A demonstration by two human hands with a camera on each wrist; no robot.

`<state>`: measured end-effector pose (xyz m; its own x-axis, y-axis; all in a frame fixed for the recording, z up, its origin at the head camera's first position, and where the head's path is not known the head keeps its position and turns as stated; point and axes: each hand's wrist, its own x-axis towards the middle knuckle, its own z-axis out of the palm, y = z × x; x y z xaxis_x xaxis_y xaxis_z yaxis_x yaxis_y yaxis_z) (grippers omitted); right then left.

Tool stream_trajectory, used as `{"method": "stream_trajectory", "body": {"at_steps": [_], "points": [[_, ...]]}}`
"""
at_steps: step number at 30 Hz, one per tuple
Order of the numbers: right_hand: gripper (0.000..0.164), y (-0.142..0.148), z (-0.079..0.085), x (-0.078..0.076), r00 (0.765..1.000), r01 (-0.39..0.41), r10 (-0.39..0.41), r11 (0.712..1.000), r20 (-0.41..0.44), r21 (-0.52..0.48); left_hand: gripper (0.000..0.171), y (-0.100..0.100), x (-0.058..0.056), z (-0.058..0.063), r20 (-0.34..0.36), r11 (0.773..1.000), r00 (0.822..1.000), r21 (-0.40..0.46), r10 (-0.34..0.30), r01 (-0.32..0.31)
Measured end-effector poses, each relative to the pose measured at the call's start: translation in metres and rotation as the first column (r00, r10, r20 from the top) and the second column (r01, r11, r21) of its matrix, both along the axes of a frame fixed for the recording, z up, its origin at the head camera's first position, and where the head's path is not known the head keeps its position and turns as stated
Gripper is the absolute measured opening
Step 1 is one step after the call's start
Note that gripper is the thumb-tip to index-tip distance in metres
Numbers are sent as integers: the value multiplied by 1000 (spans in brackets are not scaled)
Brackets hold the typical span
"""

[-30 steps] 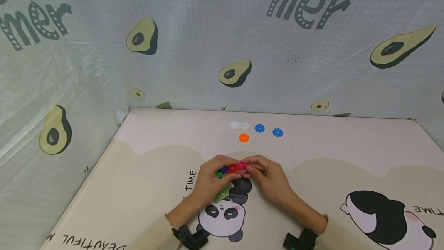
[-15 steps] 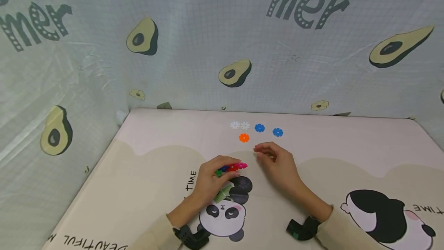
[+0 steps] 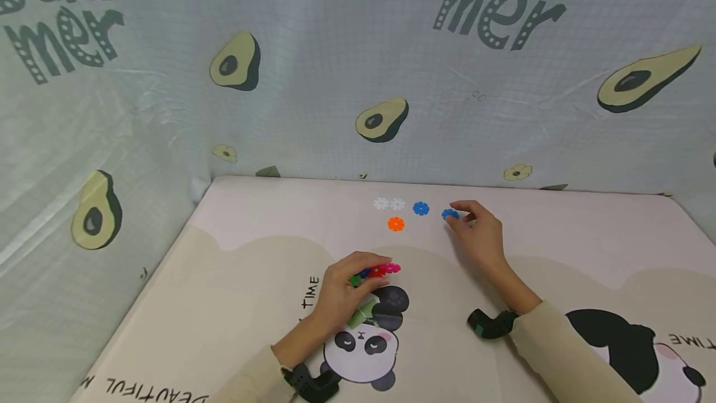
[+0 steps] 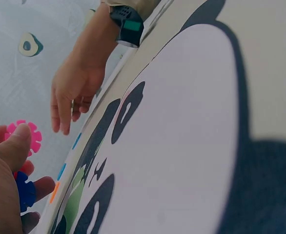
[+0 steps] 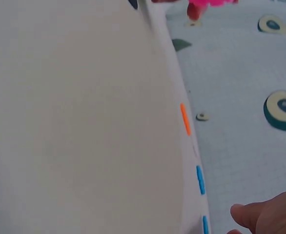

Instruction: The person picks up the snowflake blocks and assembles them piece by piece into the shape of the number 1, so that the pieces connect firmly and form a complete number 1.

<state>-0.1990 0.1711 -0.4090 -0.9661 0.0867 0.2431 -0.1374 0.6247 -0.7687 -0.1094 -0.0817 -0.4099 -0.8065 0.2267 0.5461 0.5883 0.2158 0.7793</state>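
Note:
My left hand (image 3: 335, 291) grips a short row of joined plastic snowflake discs between thumb and fingers. A pink disc (image 3: 394, 268) sticks out at the right end, beside a red one (image 3: 377, 271); a blue disc (image 4: 27, 194) and a green one (image 3: 355, 280) are partly covered by the fingers. Over at the back of the table my right hand (image 3: 482, 238) hovers with thumb and fingers apart around the rightmost loose blue disc (image 3: 449, 213). That disc lies flat on the tabletop, as the right wrist view shows, with the thumb (image 5: 250, 214) near it.
Left of the right hand lie another blue disc (image 3: 421, 208), an orange disc (image 3: 396, 224) and two white discs (image 3: 398, 204). The table (image 3: 268, 204) has a printed panda cover. A patterned curtain (image 3: 313, 48) stands right behind its far edge.
My right hand has let go of the joined discs and moved right and away to the rightmost blue disc. The left hand stays in place, still holding the row.

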Motion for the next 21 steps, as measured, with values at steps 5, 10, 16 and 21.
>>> {"method": "stream_trajectory", "body": {"at_steps": [5, 10, 16, 21], "points": [[31, 5, -7, -8, 998, 25, -24, 1000, 53, -16, 31, -2, -10, -23, -20, 1000, 1000, 2, -23, 23], [34, 8, -13, -14, 998, 40, -40, 999, 54, 9, 28, -4, -13, -29, -41, 999, 998, -2, -46, 46], [34, 11, -16, -18, 1000, 14, -14, 997, 10, 76, 29, -3, -12, -26, -58, 999, 998, -15, -37, 36], [36, 12, -16, -19, 1000, -30, 30, 993, 5, 116, 30, -2, -12, -24, -79, 999, 996, -25, -27, 25]]}}
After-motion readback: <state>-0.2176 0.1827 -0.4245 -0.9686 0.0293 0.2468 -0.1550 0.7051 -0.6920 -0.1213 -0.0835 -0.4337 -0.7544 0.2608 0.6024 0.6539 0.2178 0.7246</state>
